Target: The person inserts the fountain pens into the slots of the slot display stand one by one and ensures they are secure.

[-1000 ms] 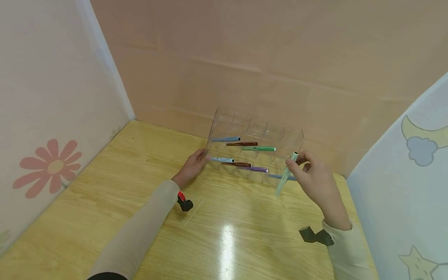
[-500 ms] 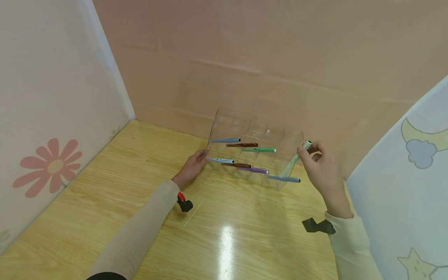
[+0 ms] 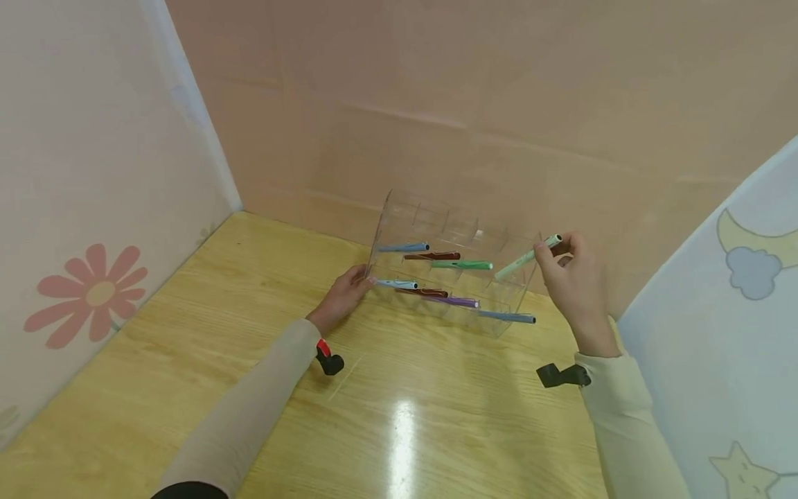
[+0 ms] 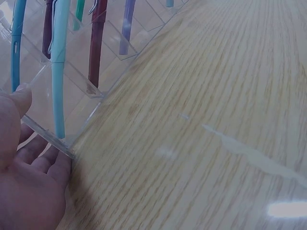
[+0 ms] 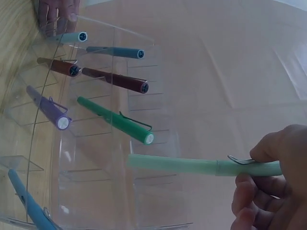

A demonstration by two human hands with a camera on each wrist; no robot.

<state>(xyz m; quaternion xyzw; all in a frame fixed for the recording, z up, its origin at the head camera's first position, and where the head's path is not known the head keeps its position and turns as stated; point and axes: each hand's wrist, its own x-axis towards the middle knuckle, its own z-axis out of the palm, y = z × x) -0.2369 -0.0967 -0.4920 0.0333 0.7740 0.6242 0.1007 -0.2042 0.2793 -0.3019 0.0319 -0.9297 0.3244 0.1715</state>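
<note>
A clear plastic pen holder (image 3: 430,216) with divided compartments stands at the table's back. My left hand (image 3: 343,299) grips its left side panel, thumb on one face and fingers behind the other. Between thumb and fingers my right hand (image 3: 576,298) pinches a mint green pen (image 5: 182,164) near its clip end. The pen's lower end hangs over the right of the holder's upper row, tilted down leftward. That row holds a blue pen (image 3: 404,247), a dark red pen (image 3: 433,256) and a green pen (image 3: 463,265). Lower down are light blue (image 4: 57,72), dark red, purple (image 5: 50,110) and blue pens.
The lower row's blue pen (image 3: 508,317) sits at the right end, below my right hand. A tan backdrop (image 3: 436,104) rises right behind the holder. Printed panels flank the wooden table (image 3: 436,409) on the left and right.
My right hand has moved up and slightly right with the mint green pen, from beside the lower row to the upper row. The pen now leans flatter. My left hand stays on the holder.
</note>
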